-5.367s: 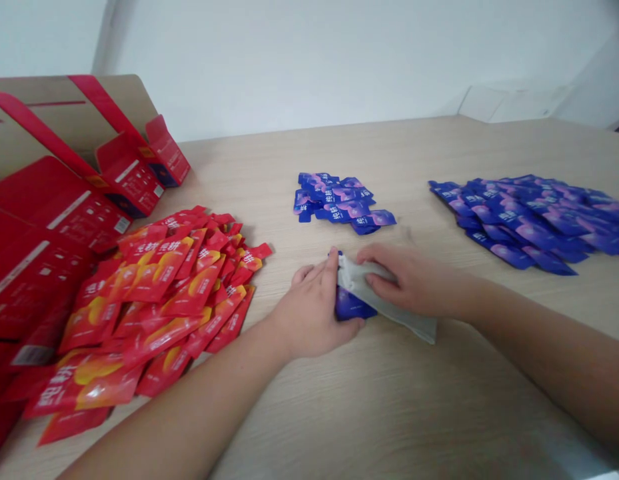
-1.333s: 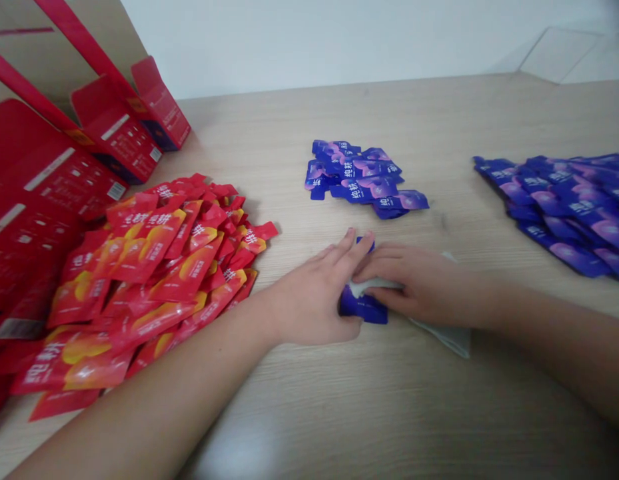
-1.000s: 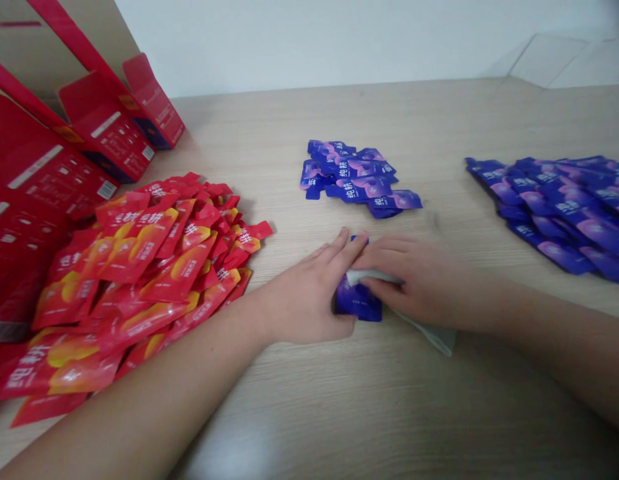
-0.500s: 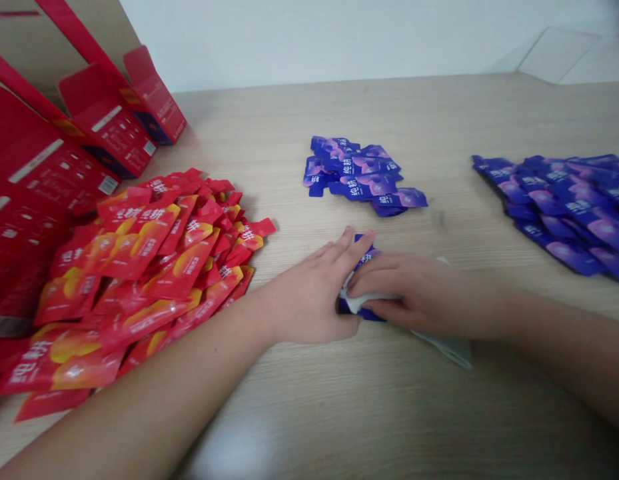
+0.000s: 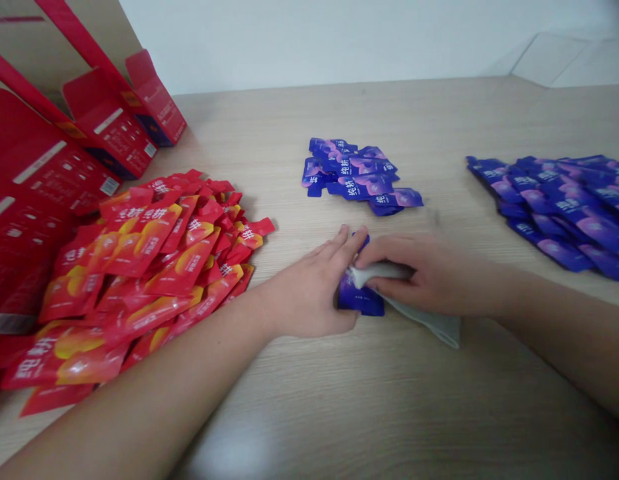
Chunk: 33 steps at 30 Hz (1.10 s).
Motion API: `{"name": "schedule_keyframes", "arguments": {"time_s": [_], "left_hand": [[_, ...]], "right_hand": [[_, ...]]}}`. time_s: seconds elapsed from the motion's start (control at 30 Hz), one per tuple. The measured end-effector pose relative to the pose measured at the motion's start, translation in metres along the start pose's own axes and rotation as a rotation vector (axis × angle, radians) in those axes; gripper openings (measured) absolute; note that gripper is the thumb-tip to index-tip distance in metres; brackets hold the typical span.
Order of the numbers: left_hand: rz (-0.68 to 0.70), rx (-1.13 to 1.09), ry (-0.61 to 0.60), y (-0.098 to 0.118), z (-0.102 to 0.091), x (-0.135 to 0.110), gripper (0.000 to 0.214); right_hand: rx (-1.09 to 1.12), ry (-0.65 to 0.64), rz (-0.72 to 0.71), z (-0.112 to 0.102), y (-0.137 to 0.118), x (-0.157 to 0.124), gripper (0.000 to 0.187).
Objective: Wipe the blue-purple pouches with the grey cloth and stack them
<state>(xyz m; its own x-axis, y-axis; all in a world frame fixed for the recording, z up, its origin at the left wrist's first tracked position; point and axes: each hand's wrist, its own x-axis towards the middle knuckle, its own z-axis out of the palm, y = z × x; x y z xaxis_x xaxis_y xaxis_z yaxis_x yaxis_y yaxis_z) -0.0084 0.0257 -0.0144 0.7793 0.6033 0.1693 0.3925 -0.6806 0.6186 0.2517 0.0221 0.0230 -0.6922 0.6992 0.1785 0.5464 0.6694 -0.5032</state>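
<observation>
the left hand (image 5: 309, 293) lies flat, pinning a small shiny blue plastic packet (image 5: 362, 303) to the pale wooden table (image 5: 389, 400). the right hand (image 5: 424, 273) is curled round a folded grey cloth (image 5: 432, 321), pressed on that packet. behind the packet sits a small blue heap (image 5: 356, 177) (maybe the finished ones). far right of it lies a much bigger blue heap (image 5: 559, 207), so most seem not done yet.

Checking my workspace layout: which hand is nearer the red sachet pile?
Left. The left hand lies just right of the red sachet pile; the right hand is farther right.
</observation>
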Motion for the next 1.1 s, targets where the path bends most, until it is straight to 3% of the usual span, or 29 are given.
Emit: {"name": "schedule_keyframes", "arguments": {"time_s": [0.1,0.17,0.3,0.6,0.77,0.9,1.1], "left_hand": [[0.027,-0.020,-0.004,-0.002,0.000,0.000,0.131],[0.025,-0.011,-0.012,-0.003,0.000,0.000,0.134],[0.019,0.003,-0.012,-0.002,0.001,0.000,0.127],[-0.057,0.027,-0.009,0.005,0.001,0.001,0.124],[-0.062,0.069,-0.026,0.004,0.001,0.001,0.123],[-0.021,0.066,0.005,0.001,0.003,0.000,0.127],[-0.011,0.027,-0.007,0.001,0.002,0.000,0.129]], "right_hand": [[0.124,-0.196,-0.054,0.003,-0.017,-0.001,0.017],[0.163,-0.230,-0.078,0.007,-0.018,0.001,0.019],[0.128,-0.164,-0.089,0.013,0.000,0.005,0.020],[-0.194,-0.031,-0.064,0.011,0.044,0.014,0.025],[-0.347,0.042,-0.066,0.007,0.044,0.010,0.026],[-0.181,0.039,-0.064,0.000,0.020,0.006,0.025],[0.175,-0.168,-0.035,0.000,-0.007,-0.001,0.020]]}}
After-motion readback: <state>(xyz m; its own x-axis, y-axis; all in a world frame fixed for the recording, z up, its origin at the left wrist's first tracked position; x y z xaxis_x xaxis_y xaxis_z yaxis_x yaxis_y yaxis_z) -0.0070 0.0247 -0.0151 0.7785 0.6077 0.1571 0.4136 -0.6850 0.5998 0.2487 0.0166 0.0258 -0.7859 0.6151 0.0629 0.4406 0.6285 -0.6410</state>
